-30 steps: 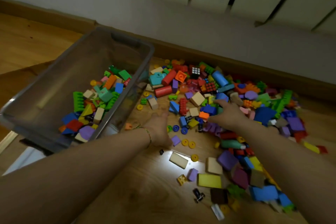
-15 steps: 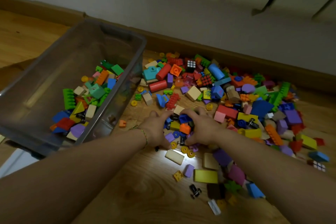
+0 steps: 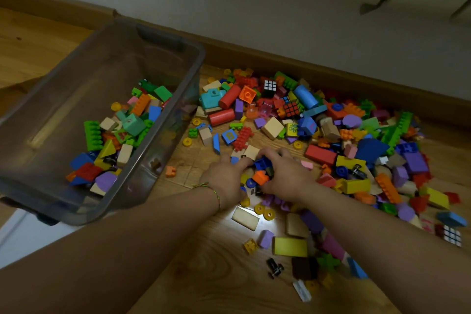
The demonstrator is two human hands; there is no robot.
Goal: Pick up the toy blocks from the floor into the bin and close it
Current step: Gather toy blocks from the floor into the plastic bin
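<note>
Floor by wall: left hand (image 3: 226,179) & right hand (image 3: 289,176) cupped together, grip curled round small clump of toy blocks (image 3: 260,176), blue and orange on top. Bin (image 3: 163,34) just to left, open, approx. quarter full. Bulk of blocks lie strewn on floor (image 3: 204,275). Lid not in view; closing yet to come. No brand legible. Blue cube (image 3: 230,136) shows letter, poss. "B".
</note>
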